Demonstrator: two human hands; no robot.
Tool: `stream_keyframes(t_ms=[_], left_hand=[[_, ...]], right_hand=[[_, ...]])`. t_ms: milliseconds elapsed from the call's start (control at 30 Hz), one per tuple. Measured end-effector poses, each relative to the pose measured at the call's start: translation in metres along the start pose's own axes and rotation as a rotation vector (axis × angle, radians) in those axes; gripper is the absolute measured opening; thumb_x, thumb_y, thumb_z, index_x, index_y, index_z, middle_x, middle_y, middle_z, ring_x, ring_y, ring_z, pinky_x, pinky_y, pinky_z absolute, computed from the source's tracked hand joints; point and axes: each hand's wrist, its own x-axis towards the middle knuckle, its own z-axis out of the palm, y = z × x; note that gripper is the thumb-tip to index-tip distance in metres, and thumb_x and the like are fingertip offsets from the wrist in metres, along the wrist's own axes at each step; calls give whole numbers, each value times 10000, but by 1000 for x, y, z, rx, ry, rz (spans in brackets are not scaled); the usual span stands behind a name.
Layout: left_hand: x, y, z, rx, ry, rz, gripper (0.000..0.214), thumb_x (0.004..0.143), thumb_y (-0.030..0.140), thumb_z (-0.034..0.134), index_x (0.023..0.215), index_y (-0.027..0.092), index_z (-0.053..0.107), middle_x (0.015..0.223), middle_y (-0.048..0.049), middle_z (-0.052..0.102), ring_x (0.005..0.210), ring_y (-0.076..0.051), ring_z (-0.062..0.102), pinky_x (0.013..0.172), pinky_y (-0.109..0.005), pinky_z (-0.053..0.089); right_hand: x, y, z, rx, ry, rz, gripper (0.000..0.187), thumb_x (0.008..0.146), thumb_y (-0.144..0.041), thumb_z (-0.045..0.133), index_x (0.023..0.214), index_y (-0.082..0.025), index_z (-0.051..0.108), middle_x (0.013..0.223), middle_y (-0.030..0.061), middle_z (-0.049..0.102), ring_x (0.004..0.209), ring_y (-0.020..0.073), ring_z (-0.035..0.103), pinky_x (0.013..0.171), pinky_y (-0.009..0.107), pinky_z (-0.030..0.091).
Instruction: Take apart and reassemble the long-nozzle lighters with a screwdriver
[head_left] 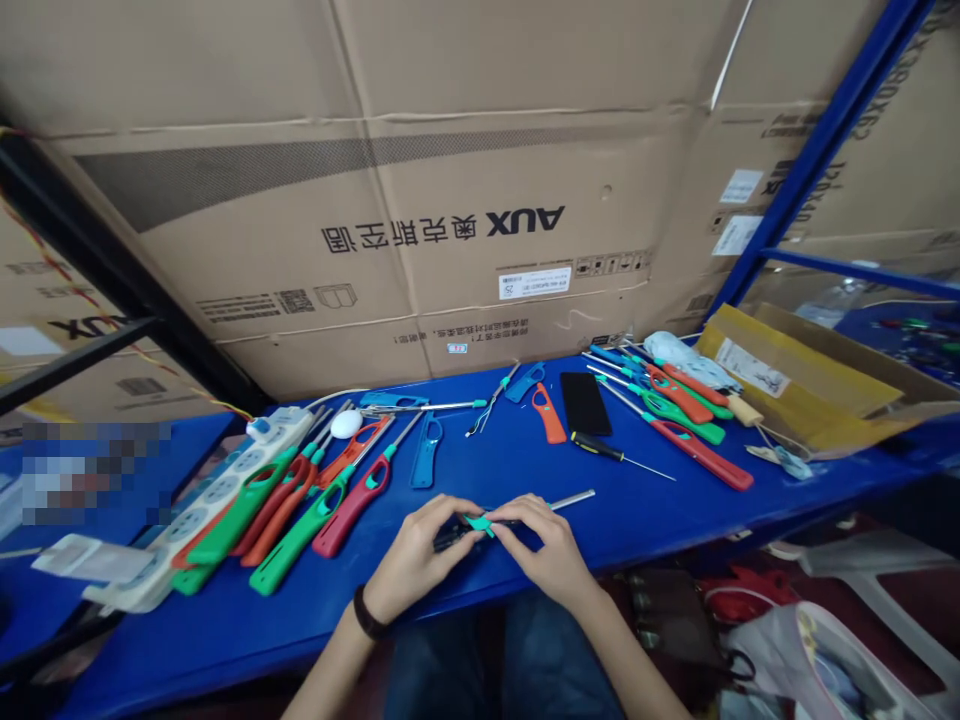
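Close to the table's front edge, my left hand (424,548) and my right hand (551,550) meet with fingertips pinched around a gas lighter. Its small green trigger piece (480,523) shows between the fingers. A dark body lies mostly hidden under the hands, and the lighter's metal tube (576,498) sticks out to the right beyond my right hand. Ahead of the hands are a loose blue handle shell (427,452), an orange handle shell (549,414) and a yellow-black screwdriver (596,446). A bare metal tube with wires (491,400) rests farther back.
Several coloured lighters (352,515) lean on a white power strip (217,490) at left, beside a white round object (346,425). More lighters (686,405) lie at right near a yellow envelope (802,370). A black phone (586,403) lies mid-table; cardboard boxes (450,160) stand behind.
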Motion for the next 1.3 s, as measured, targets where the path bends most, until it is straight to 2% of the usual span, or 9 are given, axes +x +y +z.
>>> stream_keyframes(t_ms=[100, 267, 467, 567, 700, 833, 967, 1133, 1300], left_hand=[[-5, 1, 2, -7, 47, -42, 146, 867, 276, 592, 1001, 227, 617, 927, -11, 683, 850, -143, 654, 772, -249, 521], [-3, 3, 4, -59, 150, -84, 181, 847, 319, 618, 986, 205, 609, 893, -21, 674, 796, -150, 652, 742, -264, 533], [1, 4, 14, 7, 275, -23, 305, 889, 283, 565, 1189, 230, 573, 892, -31, 607, 847, -161, 619, 806, -308, 513], [1, 4, 14, 27, 240, 38, 320, 908, 241, 533, 1223, 276, 575, 1017, -54, 564, 935, -162, 595, 848, -310, 499], [-2, 3, 16, -7, 126, 119, 437, 928, 195, 493, 1348, 312, 456, 1058, -45, 598, 948, -149, 600, 827, -280, 510], [-4, -1, 16, -21, 187, 111, 505, 909, 226, 540, 1389, 298, 396, 1047, -29, 662, 912, -150, 639, 822, -276, 527], [-7, -5, 9, -17, 125, 94, 517, 908, 246, 542, 1398, 288, 381, 1066, -23, 690, 952, -157, 660, 865, -283, 531], [-10, -5, 2, 93, -14, 141, 527, 925, 216, 506, 1416, 306, 337, 1050, -11, 683, 902, -147, 654, 796, -266, 542], [-16, -2, 9, 119, 135, 84, 351, 910, 235, 536, 1259, 239, 503, 1111, -58, 637, 998, -179, 606, 882, -329, 507]], right_hand=[[1, -3, 1, 52, -55, -3, 153, 873, -223, 600, 1011, -270, 646, 954, 11, 709, 912, 181, 630, 837, 326, 471], [1, -6, 7, 78, -14, 113, 162, 875, -271, 592, 1031, -268, 636, 967, 15, 710, 879, 179, 667, 803, 302, 508], [2, -11, 13, 116, -58, 239, 191, 932, -312, 480, 1098, -248, 550, 1040, 33, 702, 967, 188, 669, 859, 310, 490], [4, -13, 17, 144, -42, 286, 176, 920, -354, 498, 1049, -238, 523, 963, 35, 716, 936, 195, 674, 843, 309, 492], [6, -13, 25, 199, -4, 318, 141, 908, -369, 516, 917, -235, 475, 818, 17, 711, 848, 193, 688, 786, 290, 496], [10, -11, 23, 290, -15, 338, 128, 927, -360, 483, 913, -239, 442, 756, -7, 698, 789, 173, 694, 738, 268, 493], [16, -13, 6, 212, -143, 259, 101, 890, -329, 559, 899, -234, 526, 807, -12, 695, 808, 163, 683, 744, 258, 483], [25, -15, -15, -135, -318, 112, 58, 856, -303, 631, 867, -252, 657, 838, -18, 710, 809, 165, 646, 787, 288, 435], [23, -5, -26, -317, -349, 0, 72, 872, -275, 623, 888, -245, 687, 883, 0, 732, 835, 164, 645, 806, 312, 400]])
